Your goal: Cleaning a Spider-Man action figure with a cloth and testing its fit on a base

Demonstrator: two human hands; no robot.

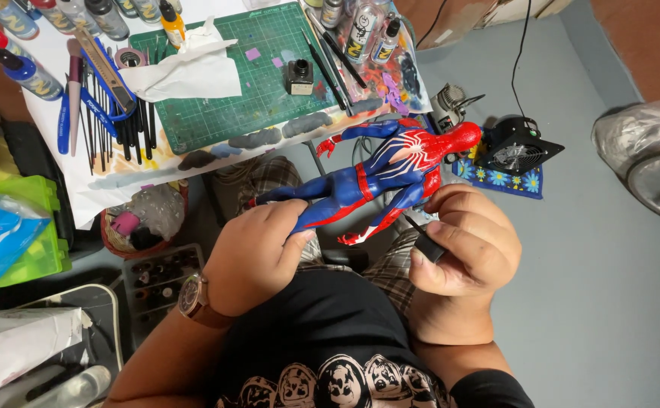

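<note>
Red-and-blue action figure (pixel 375 177): held face down over the lap, below the tabletop (pixel 194 162) edge. Left hand (pixel 258 257) grasping its legs; right hand (pixel 462 245) clenched on a dark tool (pixel 426 243). Advice: steady the legs firmly, keep tool strokes light

black printed t-shirt (pixel 330 340), brown wristwatch (pixel 191 297), plaid shorts (pixel 390 272).

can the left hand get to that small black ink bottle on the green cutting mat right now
Probably not yet: the left hand grips the red and blue action figure by its legs. Otherwise the ink bottle stands unobstructed.
</note>
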